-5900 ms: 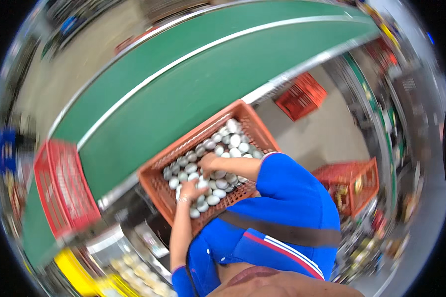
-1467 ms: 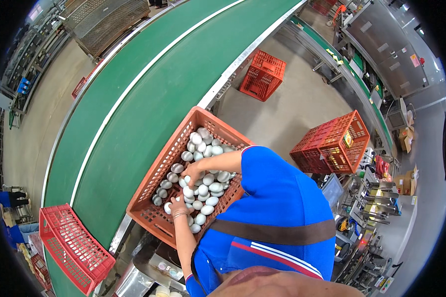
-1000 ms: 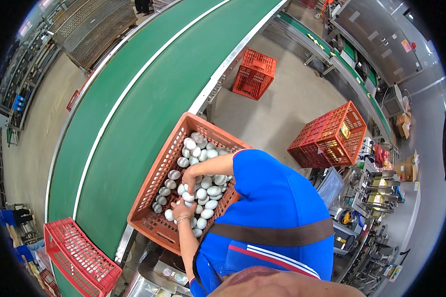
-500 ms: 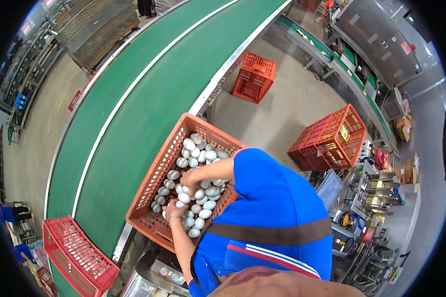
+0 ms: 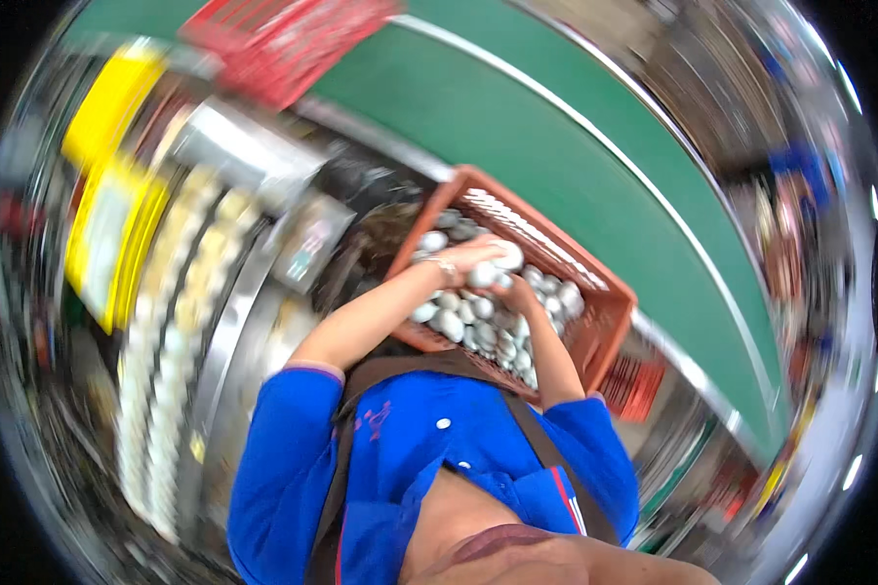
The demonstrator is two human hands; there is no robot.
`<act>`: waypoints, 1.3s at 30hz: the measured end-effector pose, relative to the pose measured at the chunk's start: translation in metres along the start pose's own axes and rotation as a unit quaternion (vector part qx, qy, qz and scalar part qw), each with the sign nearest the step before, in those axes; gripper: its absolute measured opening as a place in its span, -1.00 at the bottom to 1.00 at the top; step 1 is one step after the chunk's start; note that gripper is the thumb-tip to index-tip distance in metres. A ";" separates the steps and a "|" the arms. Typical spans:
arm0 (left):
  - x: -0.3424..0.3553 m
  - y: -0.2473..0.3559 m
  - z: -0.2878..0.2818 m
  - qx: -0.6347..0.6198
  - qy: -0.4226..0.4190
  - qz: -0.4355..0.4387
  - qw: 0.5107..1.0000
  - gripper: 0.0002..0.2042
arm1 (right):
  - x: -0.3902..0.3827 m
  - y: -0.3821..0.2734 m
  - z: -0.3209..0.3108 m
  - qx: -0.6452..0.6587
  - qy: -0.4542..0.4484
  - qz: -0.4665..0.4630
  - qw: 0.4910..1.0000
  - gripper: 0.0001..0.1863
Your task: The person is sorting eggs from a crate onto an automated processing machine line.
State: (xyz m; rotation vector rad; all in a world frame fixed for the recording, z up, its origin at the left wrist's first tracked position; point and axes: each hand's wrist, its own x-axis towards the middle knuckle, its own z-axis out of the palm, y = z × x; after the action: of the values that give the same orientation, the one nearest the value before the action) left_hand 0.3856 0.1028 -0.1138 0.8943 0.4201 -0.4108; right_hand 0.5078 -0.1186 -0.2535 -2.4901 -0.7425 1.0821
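Note:
Pale white and bluish-grey eggs [image 5: 449,325] fill much of a reddish-brown plastic crate [image 5: 603,336] in front of my body. My left hand [image 5: 476,255], with a bracelet at the wrist, reaches over the heap, its fingers curled round whitish eggs [image 5: 507,256]. Close beside it, my right hand [image 5: 519,292] closes on the same cluster from the other side. The eggs between my hands partly hide the right fingers. Other eggs lie loose beneath both hands.
A green conveyor belt [image 5: 517,107] runs beyond the crate. Rows of eggs [image 5: 174,375] sit on a roller line at the left, beside yellow crates [image 5: 117,239]. A red crate [image 5: 283,44] stands at upper left, another red crate [image 5: 629,388] at right. Motion smears the edges.
The view has swung round to the left, bringing the egg rows and yellow crates into sight. My hands, which were down among the eggs, now have eggs gathered between them above the heap.

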 end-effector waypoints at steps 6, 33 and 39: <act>-0.138 0.026 0.005 -0.203 -0.088 0.151 0.963 -0.60 | -0.008 -0.029 -0.026 -0.152 -0.011 0.021 0.988 -0.26; -0.512 -0.050 -0.149 0.269 0.786 0.221 0.511 -0.64 | -0.096 -0.628 0.136 -0.191 -0.126 -0.590 0.775 -0.63; -0.509 -0.051 -0.200 0.332 0.811 0.114 0.469 -0.63 | -0.087 -0.678 0.204 -0.158 -0.212 -0.592 0.761 -0.60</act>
State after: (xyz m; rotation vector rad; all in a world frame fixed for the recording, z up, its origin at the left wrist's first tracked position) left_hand -0.1055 0.3215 0.0016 1.9453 1.9785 0.8338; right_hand 0.0811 0.3995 -0.0109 -1.3059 -2.3188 0.9631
